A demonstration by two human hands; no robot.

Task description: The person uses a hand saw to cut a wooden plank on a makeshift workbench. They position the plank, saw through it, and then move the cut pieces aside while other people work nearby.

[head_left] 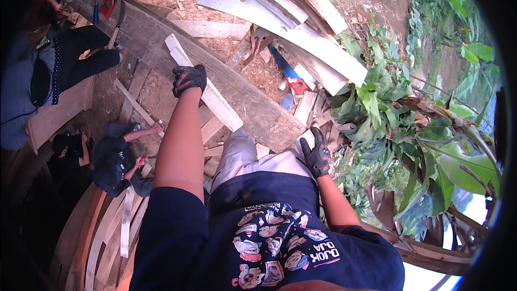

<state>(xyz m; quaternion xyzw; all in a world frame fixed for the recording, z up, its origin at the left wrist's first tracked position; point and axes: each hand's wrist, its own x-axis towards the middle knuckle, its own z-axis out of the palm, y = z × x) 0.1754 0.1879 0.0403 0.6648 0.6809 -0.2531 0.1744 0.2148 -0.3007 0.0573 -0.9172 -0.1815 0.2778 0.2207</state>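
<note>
The left hand, in a black glove, is closed over the edge of a pale wooden slat that lies on a wide grey plank, its long axis running from upper left down to lower right. The gloved right hand rests with fingers spread on the person's pale trouser knee. A blue-handled saw lies on the dirt beyond the plank, well apart.
</note>
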